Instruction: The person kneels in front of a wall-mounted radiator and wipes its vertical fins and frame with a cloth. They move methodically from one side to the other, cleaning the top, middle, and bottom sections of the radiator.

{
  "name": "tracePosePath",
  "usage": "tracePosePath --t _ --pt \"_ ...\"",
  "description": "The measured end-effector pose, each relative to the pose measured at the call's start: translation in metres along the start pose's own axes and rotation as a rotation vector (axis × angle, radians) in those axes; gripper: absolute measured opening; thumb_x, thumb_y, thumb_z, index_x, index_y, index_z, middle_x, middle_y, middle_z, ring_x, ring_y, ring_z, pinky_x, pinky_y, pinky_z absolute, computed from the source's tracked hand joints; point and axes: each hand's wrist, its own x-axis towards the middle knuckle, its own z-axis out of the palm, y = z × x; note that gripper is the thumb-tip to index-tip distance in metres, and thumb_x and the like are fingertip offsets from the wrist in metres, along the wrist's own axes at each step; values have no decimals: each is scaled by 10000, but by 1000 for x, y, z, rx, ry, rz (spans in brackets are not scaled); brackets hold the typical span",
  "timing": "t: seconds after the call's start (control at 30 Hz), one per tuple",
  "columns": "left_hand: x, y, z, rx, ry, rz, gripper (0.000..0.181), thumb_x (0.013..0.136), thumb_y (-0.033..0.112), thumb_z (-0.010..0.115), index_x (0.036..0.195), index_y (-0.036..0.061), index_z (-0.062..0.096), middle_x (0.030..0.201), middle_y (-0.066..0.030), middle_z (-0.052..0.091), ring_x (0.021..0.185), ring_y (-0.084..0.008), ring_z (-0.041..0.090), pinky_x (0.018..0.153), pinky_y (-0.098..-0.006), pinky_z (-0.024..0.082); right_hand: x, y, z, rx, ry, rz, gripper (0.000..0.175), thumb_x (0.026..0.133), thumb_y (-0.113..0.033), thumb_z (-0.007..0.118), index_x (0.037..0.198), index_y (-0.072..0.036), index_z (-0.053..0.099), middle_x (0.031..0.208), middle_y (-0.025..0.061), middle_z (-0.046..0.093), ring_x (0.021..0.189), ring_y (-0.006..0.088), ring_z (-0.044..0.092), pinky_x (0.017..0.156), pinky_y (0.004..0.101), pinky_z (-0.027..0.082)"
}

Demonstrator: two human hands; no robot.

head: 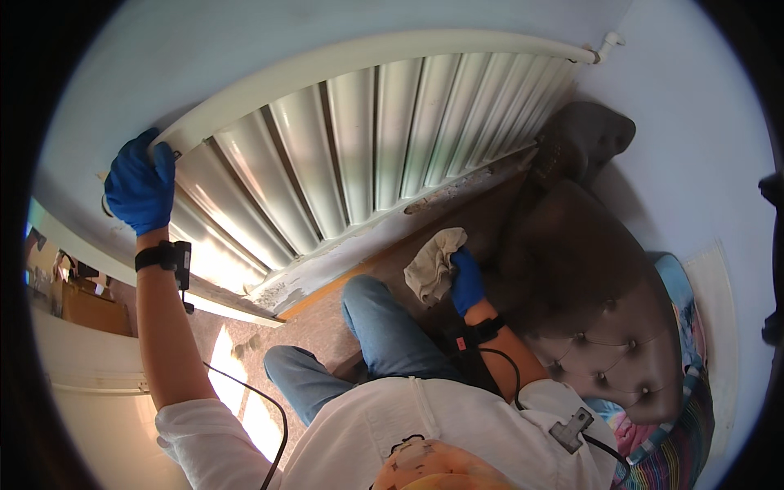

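A white metal radiator (392, 128) made of upright ribbed sections runs along the wall before me. My left hand (142, 187), in a blue glove, grips the left end of its thick top pipe (343, 64), fingers over the top and thumb in front. A crumpled beige cloth (433, 264) is bunched in my right hand (468, 283), also gloved in blue. That hand is away from the radiator, beside my right knee and in front of the dark sofa. The cloth hides most of my right fingertips.
A dark brown button-tufted sofa (588, 294) stands close on my right, with striped fabric (667, 441) behind it. White pipe fitting (609, 46) joins the radiator at the far right corner. Chipped plaster (438, 199) shows beneath the radiator. Cables hang along both arms. A white-framed opening is at left.
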Motion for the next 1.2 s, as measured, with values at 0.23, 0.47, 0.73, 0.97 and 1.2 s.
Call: tracePosePath --t 0.23,0.47,0.73,0.97,1.2 --pt "7 9 -11 -7 1 -6 262 957 419 609 1089 224 724 935 -18 702 827 -245 676 732 -370 539 0 4 -1 -47 38 -12 350 991 -194 521 1288 -37 617 1168 14 625 1047 129 572 946 289 464" --pt "5 12 -7 -36 96 -11 221 861 399 694 980 212 693 908 -19 648 812 -251 629 691 -397 490 13 31 -39 -161 -65 -21 346 1011 -217 509 1295 -46 608 1217 52 635 1081 176 603 976 358 497" --pt "6 12 -7 -71 47 -113 288 782 434 697 892 168 698 821 -39 612 810 -260 590 737 -416 459 61 74 -85 63 -68 333 523 1040 -398 510 1423 -43 537 1408 121 564 1253 283 557 1075 412 457" --pt "10 15 -13 -106 -41 -162 338 757 461 689 894 153 710 852 -22 614 843 -244 572 796 -404 437 36 56 -26 142 22 439 505 1046 -389 506 1446 -81 528 1421 132 562 1262 309 566 1088 440 463" --pt "6 12 -6 -25 60 -88 284 819 438 722 999 219 699 892 -13 626 822 -255 606 716 -418 453 53 73 -41 249 -188 416 391 1055 -287 492 1387 -86 543 1334 98 602 1192 257 595 1066 401 477"
